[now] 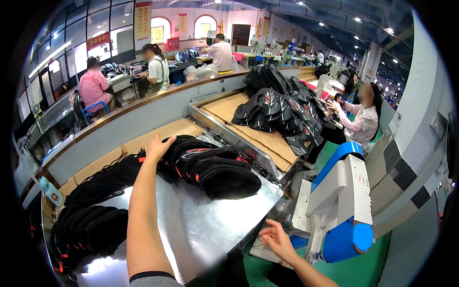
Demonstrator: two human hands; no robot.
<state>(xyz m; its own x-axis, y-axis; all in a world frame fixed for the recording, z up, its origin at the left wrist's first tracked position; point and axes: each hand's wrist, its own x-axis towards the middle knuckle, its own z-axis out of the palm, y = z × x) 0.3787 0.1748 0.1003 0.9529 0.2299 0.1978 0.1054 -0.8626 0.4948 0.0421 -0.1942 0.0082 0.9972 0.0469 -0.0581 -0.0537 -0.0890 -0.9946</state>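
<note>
My left hand [156, 147] reaches across the metal table [217, 210], its thumb and fingers apart. It lies at the far left end of a row of black shoe uppers [205, 167] with red and white trim, seemingly touching it. My right hand [276, 237] is loosely bent with fingers apart and nothing visible in it. It hangs by the table's right edge, beside a white and blue sewing machine [334, 201]. Another stack of black uppers [93, 229] lies to the left of my left forearm, with black laces [103, 179] heaped behind it.
Past a metal divider [234, 136], a large pile of black shoe parts [282, 112] rests on cardboard. A light blue bottle [51, 191] stands at the far left. A low partition [129, 117] runs behind the table. One co-worker [361, 117] sits at the right; several others work beyond.
</note>
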